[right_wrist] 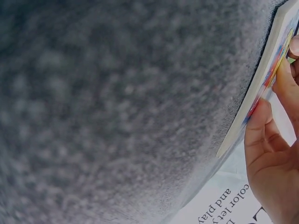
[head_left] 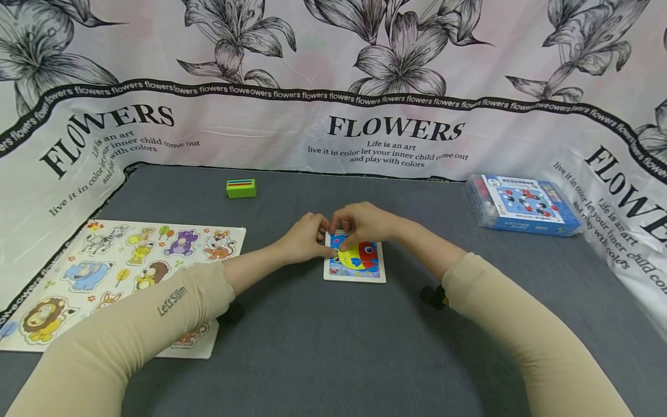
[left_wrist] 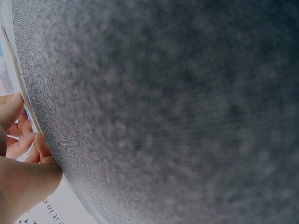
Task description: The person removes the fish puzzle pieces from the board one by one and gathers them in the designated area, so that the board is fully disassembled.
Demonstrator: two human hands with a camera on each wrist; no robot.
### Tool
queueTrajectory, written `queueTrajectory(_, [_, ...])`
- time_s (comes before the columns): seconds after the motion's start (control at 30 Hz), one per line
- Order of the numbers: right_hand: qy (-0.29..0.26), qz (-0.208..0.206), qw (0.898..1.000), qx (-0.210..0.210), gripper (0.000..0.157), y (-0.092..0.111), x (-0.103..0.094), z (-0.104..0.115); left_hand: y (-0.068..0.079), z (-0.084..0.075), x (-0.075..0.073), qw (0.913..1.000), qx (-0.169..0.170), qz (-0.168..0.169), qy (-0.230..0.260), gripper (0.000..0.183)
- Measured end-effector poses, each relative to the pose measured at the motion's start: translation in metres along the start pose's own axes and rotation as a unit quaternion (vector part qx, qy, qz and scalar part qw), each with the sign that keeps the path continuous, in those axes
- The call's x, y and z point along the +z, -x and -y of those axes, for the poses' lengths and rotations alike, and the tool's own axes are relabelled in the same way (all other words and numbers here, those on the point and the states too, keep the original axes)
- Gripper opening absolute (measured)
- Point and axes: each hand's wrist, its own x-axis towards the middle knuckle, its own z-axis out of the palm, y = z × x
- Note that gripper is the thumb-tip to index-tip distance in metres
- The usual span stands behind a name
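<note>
Beyond both hands stands a white backdrop cloth (head_left: 250, 127) printed with lilies and the word FLOWERS, and beneath them spreads a dark grey tabletop (head_left: 333, 336). To the left of the left hand lies a white animal puzzle board (head_left: 117, 249), the sleeve hiding part of it; right of the right hand and a little beyond sits a clear plastic box with a blue label (head_left: 531, 208). The left hand (head_left: 304, 238) bends at the near-white frame's left side, thumb at its face; the right hand (head_left: 365, 223) sets thumb and forefinger on the picture. Whether either one grips a piece, I cannot tell. The fish puzzle (head_left: 359, 260), yellow with a red head, lies flat beneath their fingertips. Beyond and left of the left hand rests a small green striped block (head_left: 241, 188).
</note>
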Motion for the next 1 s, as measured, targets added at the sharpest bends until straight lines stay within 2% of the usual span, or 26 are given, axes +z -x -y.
queueTrajectory(0.83, [-0.038,0.0,0.999,0.029,0.039,0.0039,0.0017,0.0045,-0.0009,0.0016,0.0012,1.0,0.003,0.001,-0.009,0.058])
queueTrajectory(1.0, [-0.042,-0.005,0.999,0.029,0.034,0.0038,0.0017,0.0034,-0.0007,0.0006,0.001,0.9999,0.009,-0.003,-0.015,0.057])
